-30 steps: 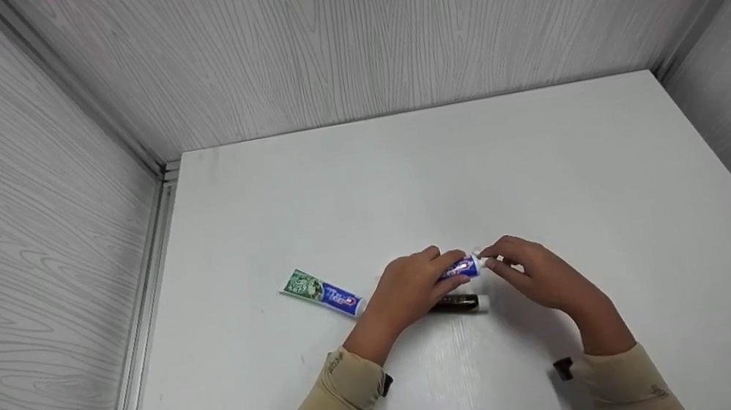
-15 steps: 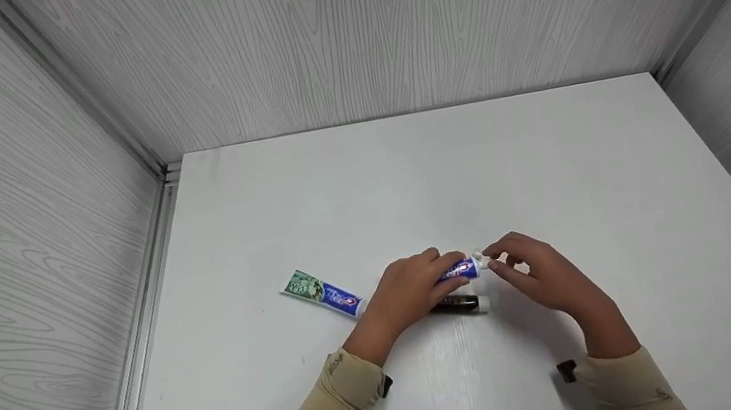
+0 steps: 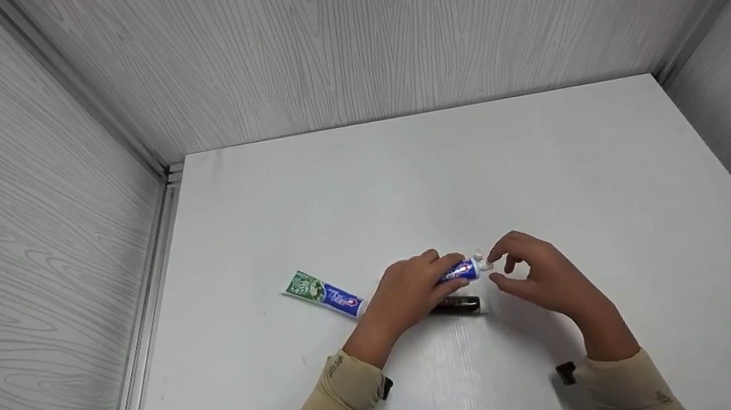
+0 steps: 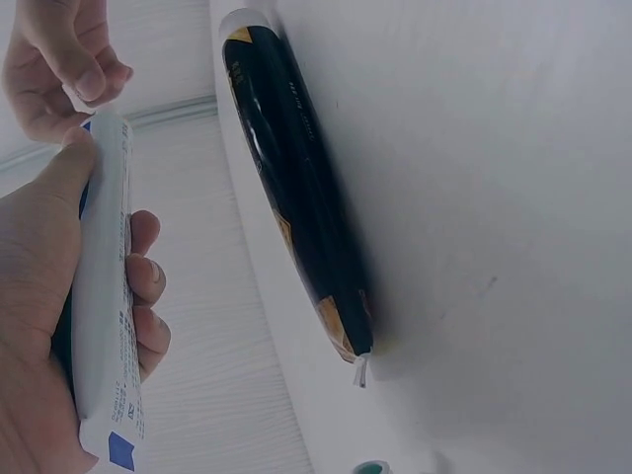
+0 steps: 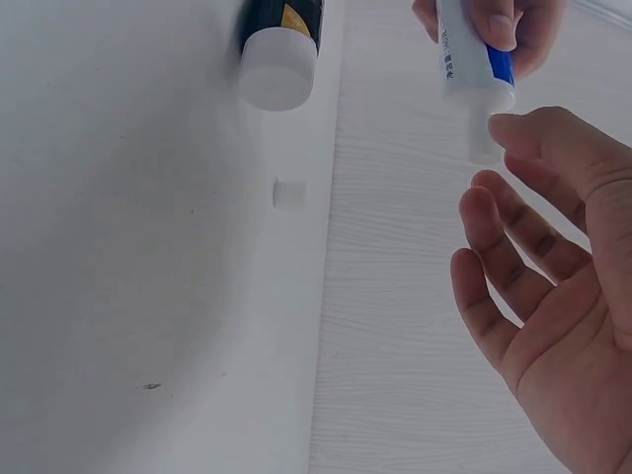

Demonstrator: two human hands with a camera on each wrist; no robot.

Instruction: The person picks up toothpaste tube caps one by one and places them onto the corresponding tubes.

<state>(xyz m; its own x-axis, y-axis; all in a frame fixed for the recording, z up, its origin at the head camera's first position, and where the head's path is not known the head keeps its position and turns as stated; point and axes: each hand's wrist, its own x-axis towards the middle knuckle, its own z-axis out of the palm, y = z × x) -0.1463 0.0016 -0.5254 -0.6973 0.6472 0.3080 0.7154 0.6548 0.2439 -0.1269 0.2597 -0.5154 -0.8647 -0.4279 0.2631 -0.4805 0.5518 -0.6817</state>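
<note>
My left hand (image 3: 409,290) grips a blue and white toothpaste tube (image 3: 463,269), fingers on one side and thumb on the other. The tube's white tip (image 5: 484,138) points right, toward my right hand (image 3: 544,271). That hand's thumb and fingers are spread loosely around the tip. Whether a fingertip touches it, I cannot tell. Below the left hand lies a black tube (image 4: 301,188) with a white cap (image 5: 278,69), partly hidden in the head view. A green and blue toothpaste tube (image 3: 325,293) rests to the left, its right end behind the left wrist.
Everything lies on a white table (image 3: 406,183) with grey wood-grain walls (image 3: 336,31) at the back and sides. A small white piece (image 5: 289,194) sits on the tabletop beyond the black tube's cap in the right wrist view.
My right thumb and index finger, pinching at the tube's tip earlier, have parted, the thumb moving down away from it. The left hand keeps its grip, nearly still.
</note>
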